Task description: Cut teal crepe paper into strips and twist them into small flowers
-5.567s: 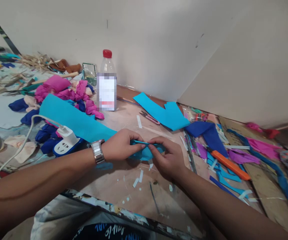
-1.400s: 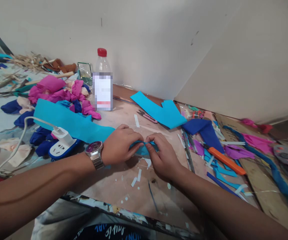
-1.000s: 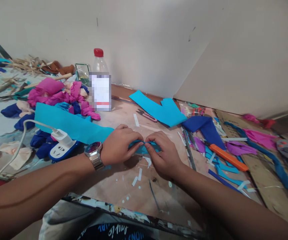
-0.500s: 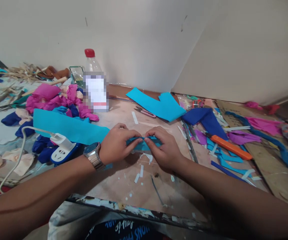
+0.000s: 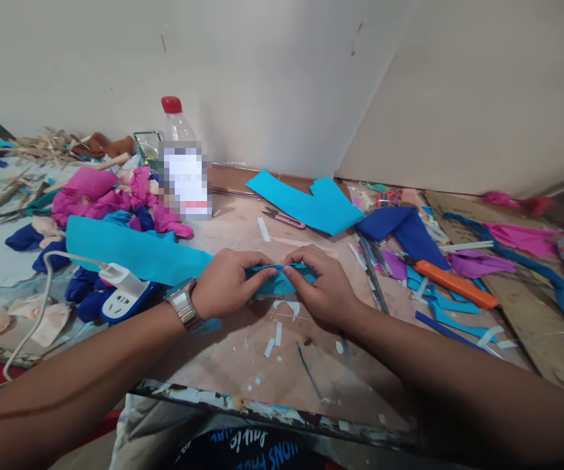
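Observation:
Both hands pinch a strip of turquoise fabric (image 5: 278, 282) along its upper edge, which looks gathered or folded there. My left hand (image 5: 230, 281), with a metal watch at the wrist, has thumb and fingertips closed on it. Close beside, my right hand (image 5: 322, 287) grips the same edge between thumb and index finger. A longer turquoise fabric piece (image 5: 135, 251) runs leftward from behind my left hand; whether it joins the held strip is hidden. Beyond the hands lie another turquoise piece (image 5: 306, 205) and a pair of small pink thread snips (image 5: 284, 219).
A red-capped bottle (image 5: 177, 127) and a phone (image 5: 188, 179) stand against the wall. At left are a white plug on a power strip (image 5: 125, 300) and crumpled magenta fabric (image 5: 86, 189). An orange utility knife (image 5: 453, 282) and dark blue fabric (image 5: 404, 232) lie among scraps on the right.
My thumbs have shifted slightly along the fabric's edge, and more of the turquoise strip shows below them. My left wrist has turned a little. The view has shifted slightly.

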A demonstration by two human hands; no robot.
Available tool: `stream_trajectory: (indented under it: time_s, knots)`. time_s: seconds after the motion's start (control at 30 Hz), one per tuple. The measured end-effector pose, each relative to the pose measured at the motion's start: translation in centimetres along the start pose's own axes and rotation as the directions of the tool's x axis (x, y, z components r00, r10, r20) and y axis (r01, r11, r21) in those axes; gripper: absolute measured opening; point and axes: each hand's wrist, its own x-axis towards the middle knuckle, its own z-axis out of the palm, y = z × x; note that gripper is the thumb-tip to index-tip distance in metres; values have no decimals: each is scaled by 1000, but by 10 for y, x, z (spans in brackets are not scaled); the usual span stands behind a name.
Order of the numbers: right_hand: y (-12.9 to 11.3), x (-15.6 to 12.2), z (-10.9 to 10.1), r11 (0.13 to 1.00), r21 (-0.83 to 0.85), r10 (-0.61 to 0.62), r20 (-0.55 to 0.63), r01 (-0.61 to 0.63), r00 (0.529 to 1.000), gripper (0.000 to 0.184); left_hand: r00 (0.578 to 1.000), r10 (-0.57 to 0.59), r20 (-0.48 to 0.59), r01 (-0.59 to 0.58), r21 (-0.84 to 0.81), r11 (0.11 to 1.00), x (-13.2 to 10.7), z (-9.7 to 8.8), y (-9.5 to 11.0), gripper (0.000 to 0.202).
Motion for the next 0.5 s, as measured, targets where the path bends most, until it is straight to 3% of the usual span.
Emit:
stream_trajectory:
  time_s: [0.5]
  knots:
    - [4, 2, 0, 1000, -18, -2, 24, 3, 1000, 5, 998, -35, 53, 30, 80, 996, 3, -3, -3, 29]
